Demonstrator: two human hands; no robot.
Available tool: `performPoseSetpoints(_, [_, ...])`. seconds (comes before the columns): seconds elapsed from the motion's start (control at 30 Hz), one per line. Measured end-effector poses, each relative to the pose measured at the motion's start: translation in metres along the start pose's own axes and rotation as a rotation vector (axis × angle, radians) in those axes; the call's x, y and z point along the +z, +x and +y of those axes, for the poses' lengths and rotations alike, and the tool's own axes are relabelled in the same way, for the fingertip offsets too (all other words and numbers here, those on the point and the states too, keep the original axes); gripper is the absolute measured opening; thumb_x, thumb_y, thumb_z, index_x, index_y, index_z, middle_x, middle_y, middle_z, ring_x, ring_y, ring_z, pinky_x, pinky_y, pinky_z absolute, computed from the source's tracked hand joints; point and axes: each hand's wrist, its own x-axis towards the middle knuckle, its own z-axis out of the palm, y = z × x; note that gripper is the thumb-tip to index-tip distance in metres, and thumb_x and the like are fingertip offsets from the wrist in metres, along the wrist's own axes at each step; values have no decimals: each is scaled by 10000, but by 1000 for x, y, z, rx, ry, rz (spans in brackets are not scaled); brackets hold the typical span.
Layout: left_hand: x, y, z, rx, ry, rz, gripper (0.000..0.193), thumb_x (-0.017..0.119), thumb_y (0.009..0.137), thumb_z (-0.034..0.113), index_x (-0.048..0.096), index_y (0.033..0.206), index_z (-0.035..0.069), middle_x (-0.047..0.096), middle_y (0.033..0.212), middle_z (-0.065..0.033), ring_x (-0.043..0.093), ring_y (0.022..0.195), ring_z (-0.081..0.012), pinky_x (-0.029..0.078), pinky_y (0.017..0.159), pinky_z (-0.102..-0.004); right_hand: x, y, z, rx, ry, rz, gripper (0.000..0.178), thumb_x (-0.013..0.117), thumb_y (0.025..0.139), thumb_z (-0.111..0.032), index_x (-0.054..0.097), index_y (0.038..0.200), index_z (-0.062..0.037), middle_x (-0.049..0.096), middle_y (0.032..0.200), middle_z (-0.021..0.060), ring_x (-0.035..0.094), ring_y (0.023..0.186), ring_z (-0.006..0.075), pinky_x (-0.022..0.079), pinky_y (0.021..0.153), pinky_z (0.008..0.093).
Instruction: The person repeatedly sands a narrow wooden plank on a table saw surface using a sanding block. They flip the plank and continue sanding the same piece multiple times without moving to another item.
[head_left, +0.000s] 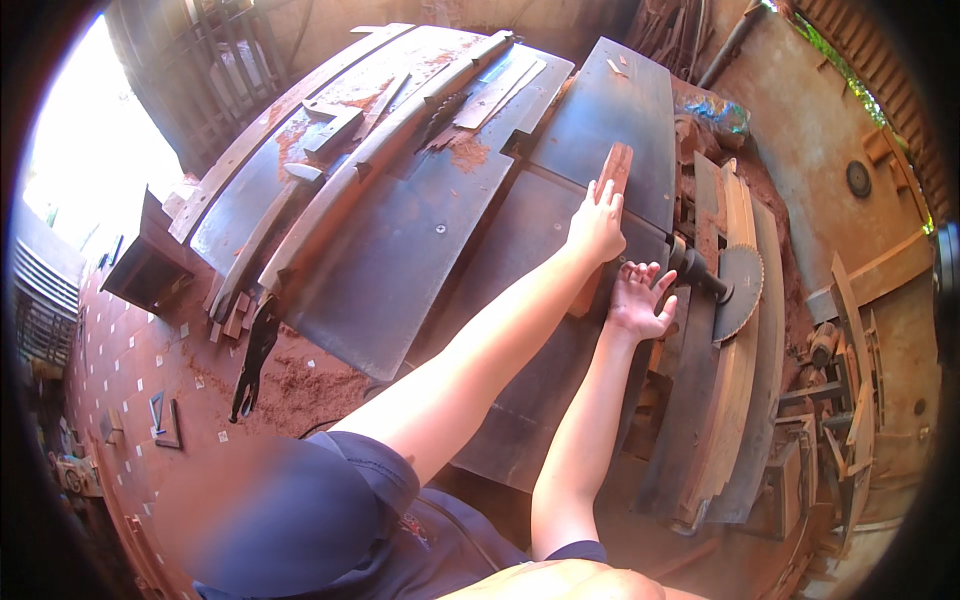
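My left hand (pixel 597 228) is closed over a reddish wooden strip (pixel 618 170), which lies lengthwise on a dark metal machine table (pixel 560 215). One end of the strip sticks out past the fingers; part of it is hidden under the hand and wrist. Just below and to the right, my right hand (pixel 641 302) is turned palm up with its fingers apart and slightly curled, holding nothing. It is close to a dark shaft (pixel 690 265) bearing a toothed circular saw blade (pixel 738 293).
Left of the strip, another metal table (pixel 400 240) carries a long wooden beam (pixel 350 190), offcuts and reddish sawdust. Long boards (pixel 740 400) flank the saw blade. More timber scraps (pixel 850 400) lean at the right wall. A dark cloth-like thing (pixel 258 350) hangs off the beam's near end.
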Motion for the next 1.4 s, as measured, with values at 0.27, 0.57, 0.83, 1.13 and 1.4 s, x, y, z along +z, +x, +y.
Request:
performPoseSetpoints(0.27, [6, 17, -2, -18, 8, -8, 599, 598, 796, 91, 464, 1371, -7, 343, 1562, -214, 277, 1458, -448, 395, 1139, -435, 0, 2, 0, 41, 30, -30, 478, 434, 933, -454, 577, 1223, -101, 560, 1063, 191, 515, 966, 316, 406, 900, 508])
performPoseSetpoints(0.57, [21, 50, -9, -23, -4, 13, 541, 613, 791, 100, 502, 1315, 28, 347, 1546, -238, 309, 1435, -464, 392, 1140, -446, 1, 3, 8, 78, 66, -31, 456, 476, 914, -435, 592, 1218, -116, 580, 1074, 175, 536, 943, 313, 437, 888, 505])
performPoseSetpoints(0.83, [37, 79, -16, 18, 99, -25, 530, 631, 802, 133, 524, 1320, 92, 317, 1559, -232, 303, 1421, -504, 450, 1087, -484, -2, 6, 7, 91, 41, -49, 455, 514, 898, -420, 572, 1246, -132, 598, 1091, 178, 545, 966, 316, 418, 947, 503])
performPoseSetpoints(1.13, [71, 132, -11, 21, 47, -79, 484, 618, 820, 139, 560, 1300, 114, 392, 1493, -183, 381, 1381, -452, 478, 1055, -489, -7, 12, 3, 31, 40, -41, 440, 550, 882, -405, 586, 1226, -132, 602, 1095, 145, 552, 947, 294, 431, 924, 499])
performPoseSetpoints(1.4, [86, 203, -46, -53, 162, 21, 591, 515, 829, 156, 488, 1405, 24, 448, 1474, -242, 484, 1312, -417, 411, 1102, -439, 1, 4, 17, 74, 82, 1, 425, 577, 884, -367, 597, 1229, -120, 599, 1129, 132, 544, 959, 272, 392, 953, 486])
